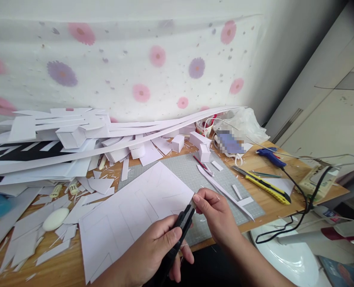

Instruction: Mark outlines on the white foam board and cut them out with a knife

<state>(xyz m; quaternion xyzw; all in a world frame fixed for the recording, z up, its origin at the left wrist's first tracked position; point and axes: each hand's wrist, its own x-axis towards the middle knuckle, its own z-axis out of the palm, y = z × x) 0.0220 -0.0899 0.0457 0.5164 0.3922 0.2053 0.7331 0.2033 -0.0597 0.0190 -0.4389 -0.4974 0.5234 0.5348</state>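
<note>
My left hand [155, 247] is closed around a black utility knife [181, 227], its front end pointing up and away from me. At that front end, my right hand [211, 209] pinches thumb against fingers. A small pale piece shows at the fingertips, too little to name. Just beyond both hands lies a large white foam board sheet [135, 211] with pencil-drawn shapes; its right corner comes near my right fingertips. Under it is a grey cutting mat [182, 167], which carries a curved white strip [221, 189], small white offcuts and a red pencil [200, 162].
A yellow utility knife [263, 185], tweezers [265, 174] and a blue glue gun [271, 156] lie at right. Scraps and a white oval object [56, 219] cover the left. White board pieces [84, 123] are piled behind, near a cup [204, 128]. A lamp base [287, 255] stands below right.
</note>
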